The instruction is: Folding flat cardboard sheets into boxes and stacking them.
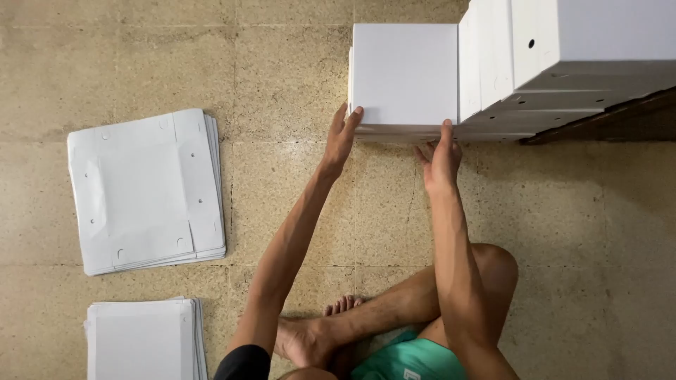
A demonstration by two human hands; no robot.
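A folded white cardboard box (pixel 405 74) sits on top of a short stack of the same boxes on the tiled floor in front of me. My left hand (pixel 342 136) presses its fingertips against the box's near left corner. My right hand (pixel 441 156) touches the near right corner, thumb raised along the edge. Both arms are stretched forward. I sit cross-legged, with my bare feet (pixel 317 331) below my arms.
More white boxes (pixel 563 56) are stacked to the right, partly on a dark wooden edge (pixel 605 123). A pile of flat white box blanks (pixel 144 190) lies at the left, and another pile (pixel 144 338) sits at the lower left.
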